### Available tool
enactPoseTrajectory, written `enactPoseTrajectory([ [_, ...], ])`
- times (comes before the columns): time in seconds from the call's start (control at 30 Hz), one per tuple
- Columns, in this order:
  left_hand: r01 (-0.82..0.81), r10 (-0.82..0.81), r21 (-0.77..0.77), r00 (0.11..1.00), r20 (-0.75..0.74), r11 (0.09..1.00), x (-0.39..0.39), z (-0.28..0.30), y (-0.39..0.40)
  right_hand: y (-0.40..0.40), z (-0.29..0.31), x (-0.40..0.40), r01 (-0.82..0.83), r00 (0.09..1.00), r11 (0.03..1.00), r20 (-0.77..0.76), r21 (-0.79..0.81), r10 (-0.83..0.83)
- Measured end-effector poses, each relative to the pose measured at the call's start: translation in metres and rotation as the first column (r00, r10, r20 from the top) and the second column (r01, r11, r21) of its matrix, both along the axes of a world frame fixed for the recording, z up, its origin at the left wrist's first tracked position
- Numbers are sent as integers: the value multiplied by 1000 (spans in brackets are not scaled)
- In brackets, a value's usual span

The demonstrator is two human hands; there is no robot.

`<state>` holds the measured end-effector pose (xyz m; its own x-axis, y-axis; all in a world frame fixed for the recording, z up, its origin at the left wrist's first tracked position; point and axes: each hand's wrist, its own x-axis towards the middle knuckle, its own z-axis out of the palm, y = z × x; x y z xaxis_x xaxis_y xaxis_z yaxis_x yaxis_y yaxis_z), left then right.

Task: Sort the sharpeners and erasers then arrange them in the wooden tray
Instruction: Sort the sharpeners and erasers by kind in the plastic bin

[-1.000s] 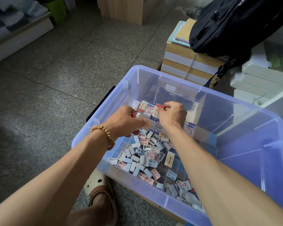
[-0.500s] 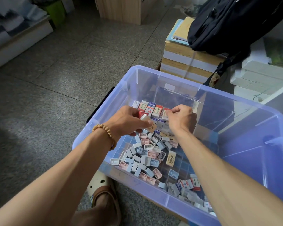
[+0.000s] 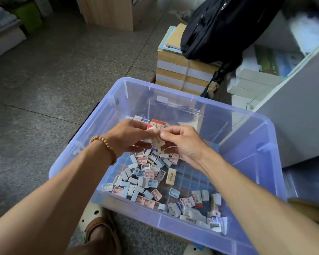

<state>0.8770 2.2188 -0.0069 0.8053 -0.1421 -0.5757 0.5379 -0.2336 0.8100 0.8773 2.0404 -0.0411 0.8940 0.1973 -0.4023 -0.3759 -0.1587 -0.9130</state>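
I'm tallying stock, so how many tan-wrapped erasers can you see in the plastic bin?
2: one tan eraser pinched between the left hand and right hand above the bin, another lying flat on the bin floor beside the sharpeners. More may be hidden under the hands.

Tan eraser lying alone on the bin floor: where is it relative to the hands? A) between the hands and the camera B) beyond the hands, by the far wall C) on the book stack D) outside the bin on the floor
A: the tan eraser lies flat on the bin floor, nearer the camera than the left hand and right hand.
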Motion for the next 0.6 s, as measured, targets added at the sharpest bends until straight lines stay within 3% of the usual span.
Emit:
enactPoseTrajectory([
  [0.17, 8, -12, -75, 998, -60, 997, 8, -8, -11, -11, 9, -1, 46, 998, 999, -53, -11, -46],
  [0.27, -6, 4, -63, 1000, -31, 998, 18, -16, -15, -13, 5, -1, 167, 985, 985, -39, -48, -169],
  [0.37, -9, -1, 126, 997, 78, 992, 31, -19, -29, -18, -3, 1, 309, 948, 937, -24, -161, -317],
  [0.47, 34, -138, 381, 958, 250, 924, 44, -26, -46, -29, -16, 9, 465, 873, 826, 11, -318, -487],
  [0.6, 63, -299, 555, 890, 345, 829, 54, -38, -62, -33, -26, 16, 504, 840, 770, 15, -393, -542],
])
